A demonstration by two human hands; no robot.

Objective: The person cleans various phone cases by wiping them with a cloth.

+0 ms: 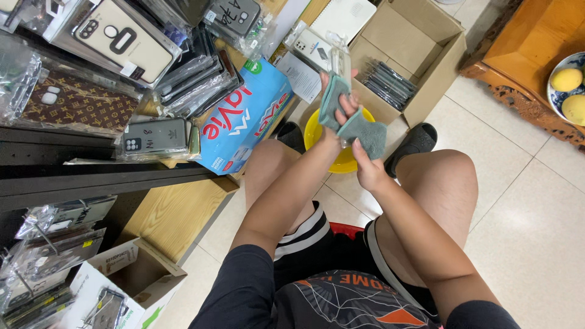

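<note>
- Person seated, knees apart, dark shorts and printed dark shirt nearest the camera; red stool edge (346, 228) shows between the thighs.
- Near left: open cardboard box (131, 268) with packaged phone cases, more packs hanging on hooks above it.
- Right hand (369, 172) just past the knees, fingers closed, pinching the lower corner of a grey-green cloth (365, 132).
- Left hand (341, 106) slightly farther, fingers curled around a cloth-wrapped clear phone case (339, 67); thumb pressed over the cloth.
- Cloth and case held in the air, centre of view, directly above a yellow basin (347, 159) on the tiled floor.
- Black sandals (415, 143) either side of the basin.
- Left of the hands: blue and white carton (244, 119) lying on its side, packaged cases stacked on it.
- Far centre: big open cardboard box (420, 49) holding a row of dark packs.
- Far left: dark shelf (91, 176) heaped with packaged cases.
- Far right: carved wooden furniture (524, 67), bowl of yellow fruit (567, 85) on top.
</note>
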